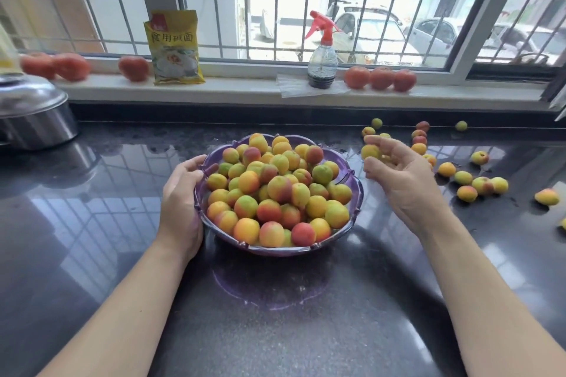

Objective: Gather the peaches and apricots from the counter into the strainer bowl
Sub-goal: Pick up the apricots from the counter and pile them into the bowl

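At the middle of the frame sits the purple strainer bowl [355, 190], heaped well above its rim with small yellow, orange and red-flushed fruit [277, 190]; the dark polished counter [275, 330] beneath it mirrors the window bars. The left hand [180, 202] lies against the bowl's left side, fingers curved round the scalloped rim — a steadying grip, by the look of it, so the bowl does not slide on the slick stone while fruit goes in. The right hand [398, 176] hovers just right of the bowl, palm turned up and fingers loosely curled around one yellow apricot [370, 151] held at the fingertips; a second fruit may sit deeper in the palm, but I cannot tell. Further right, the loose fruit [482, 185] lies scattered over the counter toward the frame's right edge and back to the wall; more than a dozen pieces are not yet gathered. I judge the task well along, with the pile high enough that a new piece could roll off. Along the windowsill at the top stand a yellow packet [175, 47], a red-topped spray bottle [322, 58] and several tomatoes [381, 78]; a steel pot lid [30, 101] shows at the left edge.
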Motion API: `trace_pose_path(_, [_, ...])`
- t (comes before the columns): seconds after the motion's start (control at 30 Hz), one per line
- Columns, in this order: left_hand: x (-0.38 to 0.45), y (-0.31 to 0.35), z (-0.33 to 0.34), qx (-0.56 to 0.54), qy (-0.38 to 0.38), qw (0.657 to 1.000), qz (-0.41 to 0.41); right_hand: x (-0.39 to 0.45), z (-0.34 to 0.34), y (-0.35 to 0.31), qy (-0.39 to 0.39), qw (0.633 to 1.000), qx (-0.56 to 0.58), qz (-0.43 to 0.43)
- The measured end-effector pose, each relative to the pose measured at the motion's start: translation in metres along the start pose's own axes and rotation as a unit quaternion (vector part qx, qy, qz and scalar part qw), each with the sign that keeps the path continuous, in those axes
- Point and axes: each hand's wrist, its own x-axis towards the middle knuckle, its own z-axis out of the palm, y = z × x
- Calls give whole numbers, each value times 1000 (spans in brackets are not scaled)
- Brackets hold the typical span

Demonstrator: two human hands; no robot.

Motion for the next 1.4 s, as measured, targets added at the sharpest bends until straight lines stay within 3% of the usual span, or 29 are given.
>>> trace_pose_path(0.17, [1, -2, -1, 15, 1, 1000, 10, -13, 32, -19, -73, 974, -194, -97])
trace_pose_path(0.33, [1, -2, -2, 14, 2, 1000, 8, -19, 43, -17, -106, 956, -261, -84])
trace_pose_path(0.77, [3, -3, -2, 13, 3, 1000, 5, -19, 46, -18, -99, 951, -276, -98])
trace_pose_path(0.83, [3, -3, -3, 13, 1, 1000, 4, -15, 40, -17, -59, 963, -240, -108])
trace_pose_path(0.9, [3, -4, -4, 10, -2, 1000, 5, -5, 26, -7, 46, 974, -200, -101])
trace_pose_path(0.97, [4, -4, -4, 3, -1, 1000, 2, 10, 3, 15, 159, 947, -268, -77])
trace_pose_path(1.07, [6, -5, -5, -8, -3, 1000, -4, 25, -28, 50, 219, 887, -407, 10])
trace_pose_path(1.13, [6, -5, -6, -14, -5, 1000, -7, 31, -29, 58, 212, 864, -453, 63])
trace_pose_path(1.27, [8, -6, -8, -18, -13, 1000, -5, 43, -9, 59, 139, 792, -592, 46])
trace_pose_path(1.4, [9, -7, -8, -23, -19, 1000, -4, 58, -9, 62, 85, 772, -627, 62])
